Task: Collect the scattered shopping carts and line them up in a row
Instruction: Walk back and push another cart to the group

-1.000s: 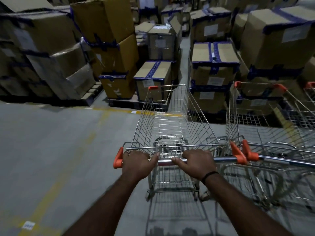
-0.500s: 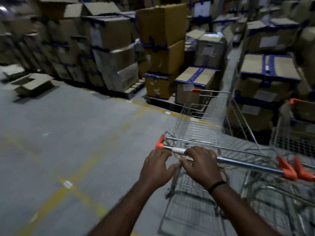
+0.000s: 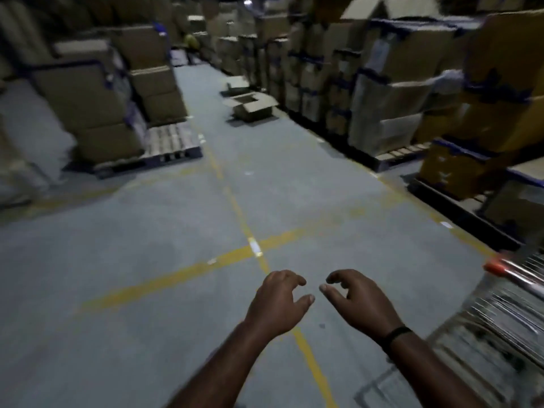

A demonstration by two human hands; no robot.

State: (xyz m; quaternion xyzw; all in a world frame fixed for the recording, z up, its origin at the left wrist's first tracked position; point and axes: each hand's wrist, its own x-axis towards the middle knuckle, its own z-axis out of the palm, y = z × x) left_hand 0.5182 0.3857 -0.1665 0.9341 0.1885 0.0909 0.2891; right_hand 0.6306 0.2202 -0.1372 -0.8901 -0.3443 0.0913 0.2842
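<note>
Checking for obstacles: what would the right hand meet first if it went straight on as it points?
The way looks free: the right hand points over bare floor. Far along lies an open cardboard box, though depth is unclear. The shopping cart stands aside, right.

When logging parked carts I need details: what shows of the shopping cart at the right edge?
The shopping cart is cut off by the right edge and motion-blurred. It looks like silvery metal wire: a mesh basket, a shiny handle bar with an orange end cap, and a lower frame. It stands upright on the grey floor. Nothing visibly touches it; the left hand and right hand hover empty, apart from it.
</note>
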